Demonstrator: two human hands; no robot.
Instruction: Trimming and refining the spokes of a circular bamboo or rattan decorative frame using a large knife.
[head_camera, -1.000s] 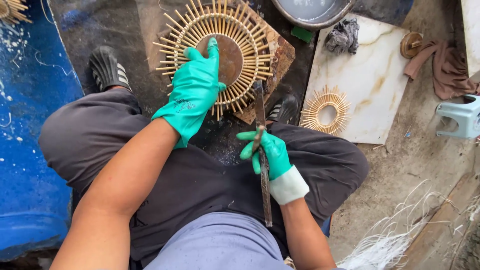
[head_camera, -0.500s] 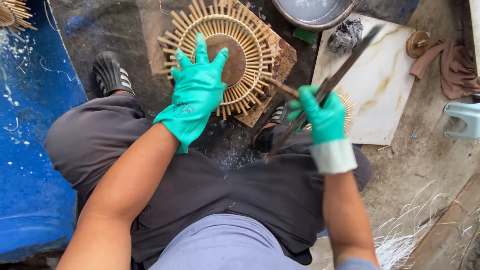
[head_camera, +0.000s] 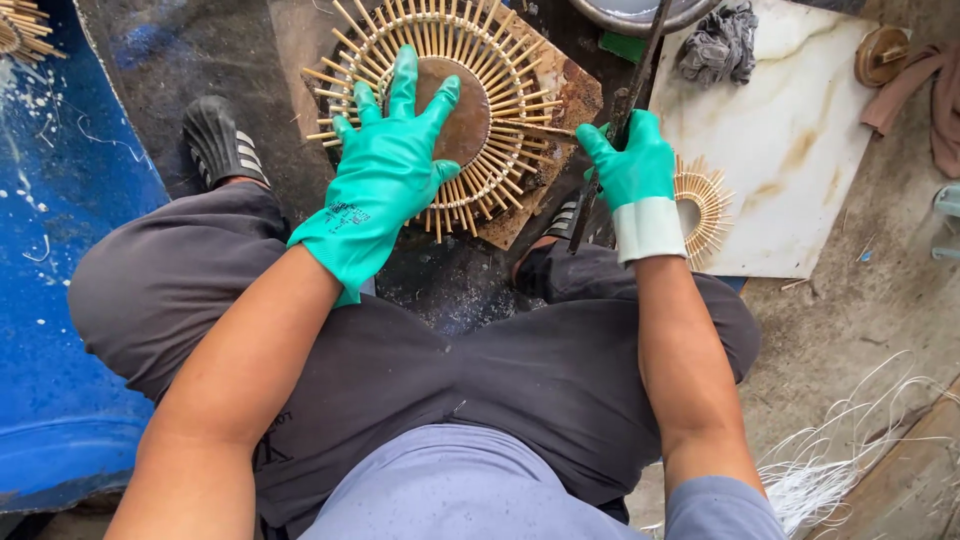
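A round sunburst frame of bamboo sticks is pinned flat on a rusty board under the spread, open fingers of the left hand, apparently to stop it turning. A long dark blade is gripped by the closed fingers of the right hand, raised just beside the frame's stick tips, seemingly for trimming.

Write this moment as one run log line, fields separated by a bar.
left hand: flat on sunburst bamboo frame | right hand: grips long dark blade, raised | small frame: on marble slab
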